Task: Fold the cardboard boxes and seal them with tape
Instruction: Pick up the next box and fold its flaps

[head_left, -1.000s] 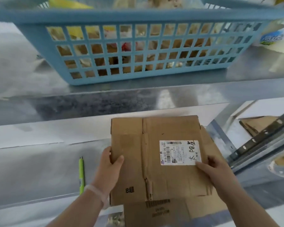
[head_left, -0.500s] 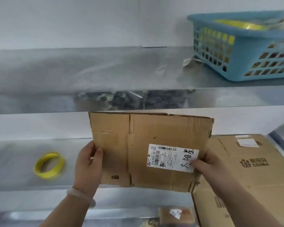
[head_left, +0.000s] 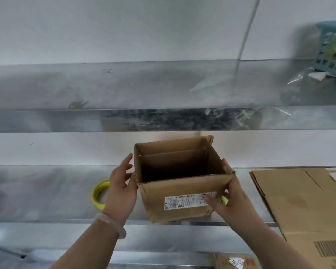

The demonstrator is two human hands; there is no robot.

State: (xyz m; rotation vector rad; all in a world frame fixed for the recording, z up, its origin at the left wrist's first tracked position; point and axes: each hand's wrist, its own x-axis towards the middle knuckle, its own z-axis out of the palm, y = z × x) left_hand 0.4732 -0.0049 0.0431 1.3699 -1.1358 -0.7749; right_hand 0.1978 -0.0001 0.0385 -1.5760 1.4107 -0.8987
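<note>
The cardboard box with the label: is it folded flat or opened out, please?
Opened out: the box shows four walls around a dark hollow interior.

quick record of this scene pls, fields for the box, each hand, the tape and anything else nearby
box: cardboard box, squared up, top open, white label on front
left hand: pressed flat against the box's left wall
right hand: grips the box's right front corner, thumb on the label
tape: yellow tape roll on the metal shelf, behind the left hand
nearby: flat cardboard at right; blue basket upper right
</note>
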